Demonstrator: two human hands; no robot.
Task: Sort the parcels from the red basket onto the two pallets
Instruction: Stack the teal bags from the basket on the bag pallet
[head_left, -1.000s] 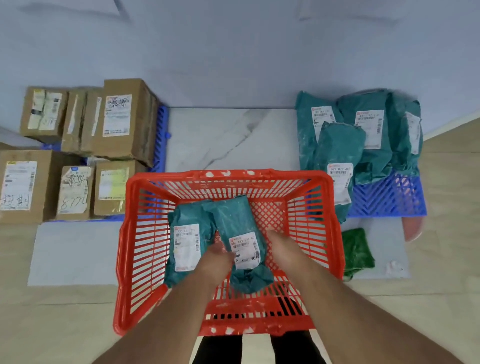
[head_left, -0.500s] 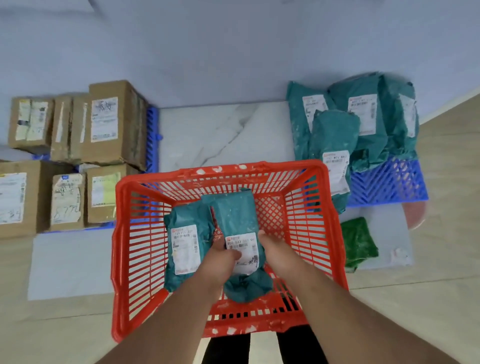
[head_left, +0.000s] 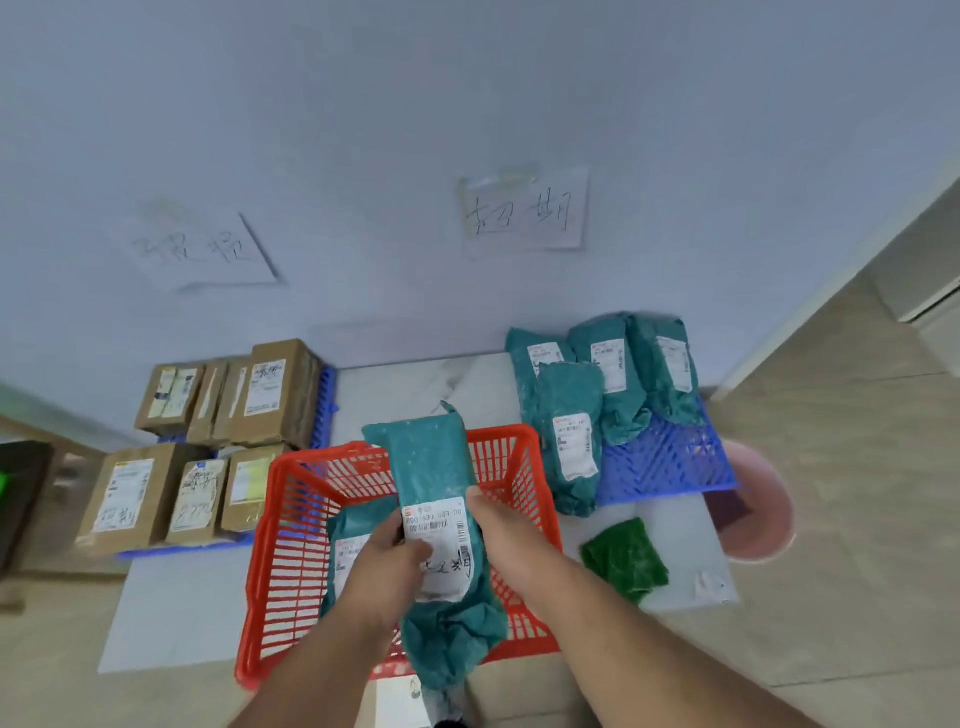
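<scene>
Both hands (head_left: 441, 561) hold a teal parcel (head_left: 434, 478) above the red basket (head_left: 275, 571).

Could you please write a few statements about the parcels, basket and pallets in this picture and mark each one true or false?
1. Both hands hold one teal parcel above the red basket. True: the left hand and right hand grip it at its label.
2. The basket is now empty. False: another teal parcel lies in it.
3. The right-hand pallet carries teal bag parcels. True.
4. The cardboard boxes are stacked on the right-hand pallet. False: they sit on the left-hand pallet.
5. Two handwritten paper signs hang on the wall. True.
</scene>
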